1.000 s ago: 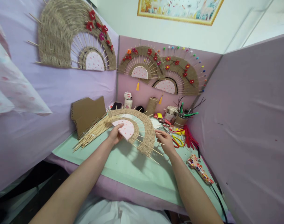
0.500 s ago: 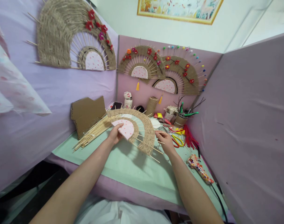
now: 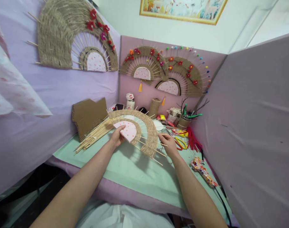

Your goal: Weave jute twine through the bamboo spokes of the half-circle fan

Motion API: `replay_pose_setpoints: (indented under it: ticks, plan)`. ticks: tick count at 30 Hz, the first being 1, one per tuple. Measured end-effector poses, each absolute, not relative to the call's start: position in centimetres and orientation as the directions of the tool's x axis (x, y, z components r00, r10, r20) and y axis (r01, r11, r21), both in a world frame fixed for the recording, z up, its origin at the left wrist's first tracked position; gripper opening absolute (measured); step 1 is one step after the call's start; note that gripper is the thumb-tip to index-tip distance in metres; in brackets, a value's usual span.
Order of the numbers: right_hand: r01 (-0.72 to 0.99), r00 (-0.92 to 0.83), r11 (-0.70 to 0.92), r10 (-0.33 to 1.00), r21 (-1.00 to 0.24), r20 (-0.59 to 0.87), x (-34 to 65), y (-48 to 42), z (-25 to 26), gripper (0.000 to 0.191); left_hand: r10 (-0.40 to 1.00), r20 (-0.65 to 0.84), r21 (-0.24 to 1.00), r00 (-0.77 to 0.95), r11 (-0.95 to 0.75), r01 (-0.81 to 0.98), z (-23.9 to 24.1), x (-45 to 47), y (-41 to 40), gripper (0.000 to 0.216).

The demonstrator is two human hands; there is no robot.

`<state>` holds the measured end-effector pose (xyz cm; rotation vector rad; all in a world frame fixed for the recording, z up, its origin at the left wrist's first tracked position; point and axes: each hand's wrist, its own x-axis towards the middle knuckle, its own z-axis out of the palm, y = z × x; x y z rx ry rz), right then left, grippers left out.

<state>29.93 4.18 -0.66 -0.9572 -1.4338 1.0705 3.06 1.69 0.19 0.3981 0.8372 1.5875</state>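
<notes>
A half-round fan (image 3: 150,133) of woven jute twine on thin bamboo sticks is held tilted above the table. Its inner half-circle (image 3: 126,129) is pale pink with red dots. My left hand (image 3: 117,136) grips this inner part, thumb on top and fingers hidden beneath. At the fan's right edge, my right hand (image 3: 168,145) is closed in a pinch beside the stick ends. A thin strand of twine (image 3: 162,148) hangs by those fingers; their exact hold on it is hard to see.
Bundled bamboo sticks (image 3: 94,134) and cut cardboard (image 3: 89,115) lie left. A twine spool (image 3: 155,107) and a tool pot (image 3: 184,120) stand behind. Yellow-handled scissors (image 3: 181,143), red pipe cleaners (image 3: 194,139) and a corded, patterned glue gun (image 3: 203,172) are right. Finished fans (image 3: 56,41) hang on the partitions.
Almost nothing differs. The right fingers have shifted very slightly at the fan's edge, while the left hand keeps its grip and the fan stays in place.
</notes>
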Motion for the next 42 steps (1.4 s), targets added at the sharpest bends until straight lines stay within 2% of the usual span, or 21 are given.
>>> replay_pose_setpoints:
  ticks: [6, 15, 24, 32, 38, 42]
  plan:
    - [-0.030, -0.129, 0.334, 0.933, -0.942, 0.335, 29.93, 4.13, -0.69, 0.030, 0.969, -0.162, 0.701, -0.186, -0.019, -0.713, 0.19, 3.11, 1.61, 0.023]
    - [0.073, -0.092, 0.386, 0.921, -0.919, 0.379, 29.83, 3.99, -0.21, 0.034, 0.965, -0.161, 0.705, -0.206, -0.034, -0.708, 0.36, 3.08, 1.45, 0.029]
    - [-0.017, -0.101, 0.338, 0.936, -0.941, 0.338, 29.95, 4.00, -0.42, 0.030, 0.956, -0.185, 0.709, -0.229, -0.031, -0.704, 0.60, 3.33, 1.35, 0.023]
    - [-0.099, -0.143, 0.161, 0.974, -0.982, 0.174, 29.98, 4.56, -0.97, 0.036, 0.950, -0.174, 0.726, -0.260, -0.055, -0.686, 0.47, 3.33, 1.39, 0.021]
    - [-0.073, -0.153, 0.128, 0.979, -0.989, 0.138, 30.03, 4.47, -0.71, 0.040, 0.942, -0.172, 0.711, -0.289, -0.085, -0.699, 0.35, 3.31, 1.59, 0.020]
    - [-0.009, -0.129, 0.178, 0.976, -0.984, 0.178, 30.07, 4.15, -0.31, 0.043, 0.935, -0.190, 0.703, -0.301, -0.084, -0.706, 0.22, 3.16, 1.86, 0.019]
